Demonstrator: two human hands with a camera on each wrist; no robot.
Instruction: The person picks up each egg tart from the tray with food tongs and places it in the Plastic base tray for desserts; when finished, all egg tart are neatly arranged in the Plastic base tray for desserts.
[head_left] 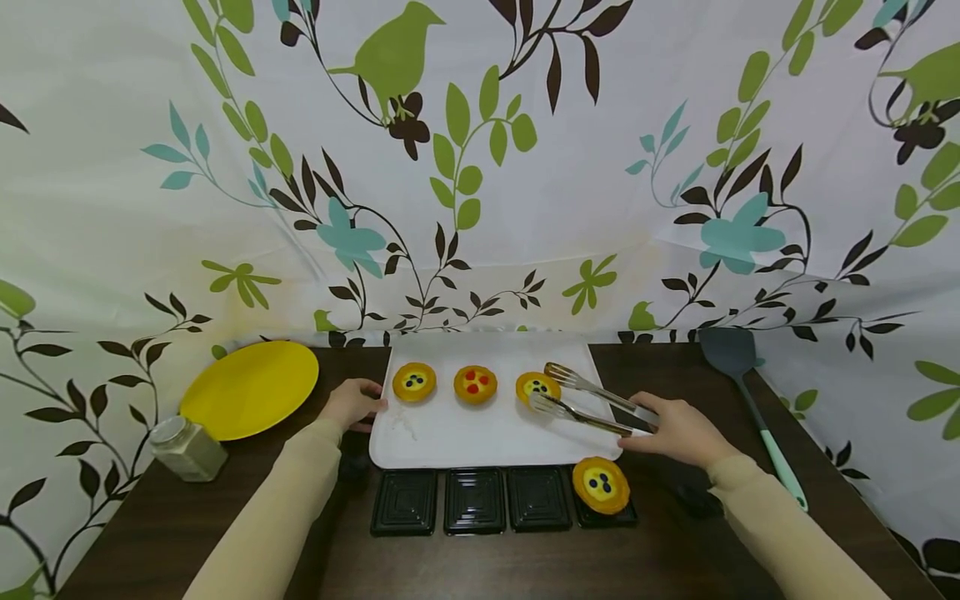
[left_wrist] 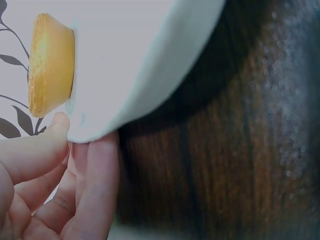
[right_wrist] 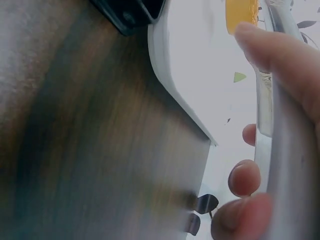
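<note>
Overall, faces a white cloth (head_left: 570, 183) printed with a green, brown and blue bird-and-leaf pattern, hung behind a dark wooden table (head_left: 465, 571). Reaches forward over that table with both arms, in cream sleeves (head_left: 270, 508), to a large white tray (head_left: 480, 437) near the far side. Has a yellow plate (head_left: 251, 390) to the left of the tray, apart from it, and a spatula (head_left: 729, 348) to the right, dark-headed and mint-handled. Grips metal tongs (head_left: 600, 391) in the right hand (head_left: 678, 429), above the right part of the tray, with the two arms spread and the tips about the rightmost tart (head_left: 531, 382) there; cannot tell contact from a narrow gap. Pinches the left rim of the tray in the left hand (head_left: 351, 406), thumb at the upper side, fingers beneath, just beside the leftmost tart (head_left: 414, 382). Has a lidded jar (head_left: 193, 457) near the front of the yellow plate. Counts four square black dishes (head_left: 474, 504) in a row just in front of the tray, with a fourth tart (head_left: 601, 485) over the rightmost, hiding most of that dish. Has a red-dotted middle tart (head_left: 476, 386) between the outer two on the tray, those and the fourth tart dark-dotted.
</note>
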